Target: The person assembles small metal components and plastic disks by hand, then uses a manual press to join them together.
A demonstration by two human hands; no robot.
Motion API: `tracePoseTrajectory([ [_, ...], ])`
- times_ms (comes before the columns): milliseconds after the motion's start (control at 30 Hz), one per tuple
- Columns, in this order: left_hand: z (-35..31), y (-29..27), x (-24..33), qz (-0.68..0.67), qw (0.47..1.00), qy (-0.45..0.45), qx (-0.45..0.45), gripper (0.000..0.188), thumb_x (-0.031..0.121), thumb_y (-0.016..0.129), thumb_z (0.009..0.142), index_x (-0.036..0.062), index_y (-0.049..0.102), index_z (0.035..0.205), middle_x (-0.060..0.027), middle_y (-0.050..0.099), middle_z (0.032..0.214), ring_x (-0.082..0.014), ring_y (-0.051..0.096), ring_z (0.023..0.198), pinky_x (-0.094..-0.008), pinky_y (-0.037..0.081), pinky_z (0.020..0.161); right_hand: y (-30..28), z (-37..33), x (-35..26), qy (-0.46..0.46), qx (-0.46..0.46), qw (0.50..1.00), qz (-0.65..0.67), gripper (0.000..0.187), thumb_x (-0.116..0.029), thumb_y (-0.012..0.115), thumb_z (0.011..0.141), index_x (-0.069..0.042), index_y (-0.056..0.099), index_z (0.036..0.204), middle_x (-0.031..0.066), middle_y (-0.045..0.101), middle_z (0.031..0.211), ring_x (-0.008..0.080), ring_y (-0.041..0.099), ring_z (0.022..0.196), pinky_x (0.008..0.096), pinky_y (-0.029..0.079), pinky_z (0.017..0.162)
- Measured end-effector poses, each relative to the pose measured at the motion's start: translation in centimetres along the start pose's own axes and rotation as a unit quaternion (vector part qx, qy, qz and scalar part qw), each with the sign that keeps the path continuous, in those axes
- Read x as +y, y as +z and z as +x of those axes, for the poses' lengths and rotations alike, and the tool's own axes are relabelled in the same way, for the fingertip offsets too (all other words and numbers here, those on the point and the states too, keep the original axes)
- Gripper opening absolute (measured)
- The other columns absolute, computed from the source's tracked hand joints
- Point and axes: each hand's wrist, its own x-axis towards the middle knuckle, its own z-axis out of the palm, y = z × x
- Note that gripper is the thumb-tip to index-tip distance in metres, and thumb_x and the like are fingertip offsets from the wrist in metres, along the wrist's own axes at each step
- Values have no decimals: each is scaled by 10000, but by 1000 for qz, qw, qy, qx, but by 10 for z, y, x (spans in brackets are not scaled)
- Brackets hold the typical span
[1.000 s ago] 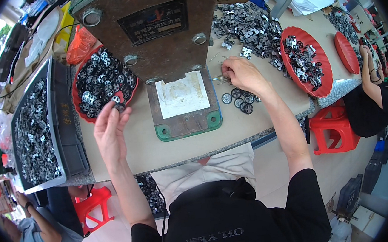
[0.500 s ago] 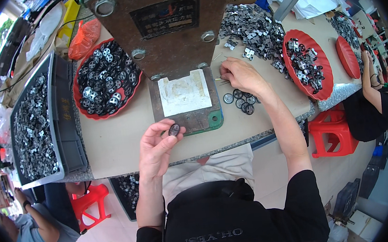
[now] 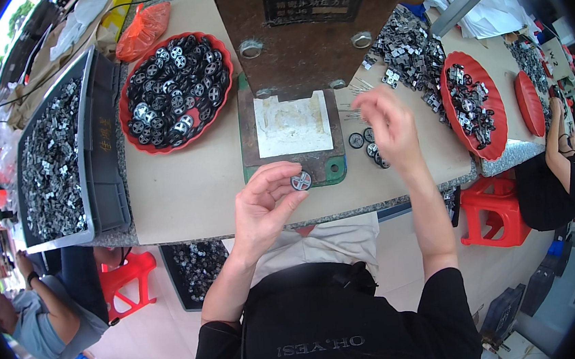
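Between the thumb and fingers of my left hand (image 3: 266,205), a small black wheel (image 3: 301,181) with silver spokes is pinched upright, just in front of the press base. My right hand (image 3: 392,129) hovers right of the base, blurred, its fingers curled together; whatever they hold is too smeared to make out. Thin metal pins (image 3: 348,112) lie on the table beside those fingertips. Several loose wheels (image 3: 356,141) rest below that hand, partly covered by it. A worn white sheet (image 3: 293,125) covers the flat bed of the brown metal press (image 3: 304,55).
A red scalloped tray (image 3: 230,82) of wheels stands left of the press, beside a grey bin (image 3: 98,162) of small metal parts. To the right are a part pile (image 3: 413,49) and another red tray (image 3: 457,130). Co-workers sit at both sides, near red stools (image 3: 492,209).
My left hand has moved right with the wheel, whose spoked face now shows. My right hand has lifted off the pins on the table. The whole view has shifted.
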Motion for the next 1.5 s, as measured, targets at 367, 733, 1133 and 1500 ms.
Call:
tracePoseTrajectory([
  [367,-5,4,-5,-71,997,-33,28,329,-90,628,820,-37,578,1140,-116,578,1117,-175,607,1001,-278,547,825,49,-70,-50,64,-67,988,125,267,111,590,784,-20,673,1000,85,587,867,177,615,729,272,508,642],
  [733,-10,-1,-18,-135,988,-73,23,357,65,598,901,6,549,1249,-125,604,1201,-154,636,942,-257,551,715,49,-80,-51,-24,-42,999,-10,264,89,646,746,-12,682,987,108,613,876,221,630,730,296,516,613],
  [1133,-11,0,-18,-79,995,-56,10,352,46,595,898,18,559,1247,-115,601,1210,-155,631,954,-271,514,852,44,-76,-49,-95,5,992,-78,316,67,662,656,-24,664,959,67,540,758,209,559,619,318,452,514],
  [1500,-6,4,-13,161,982,94,6,321,4,641,855,-2,611,1175,-99,638,1103,-99,603,900,-217,527,713,44,-70,-53,-143,15,977,-154,282,29,619,586,-37,631,860,43,430,664,199,462,586,319,389,487],
])
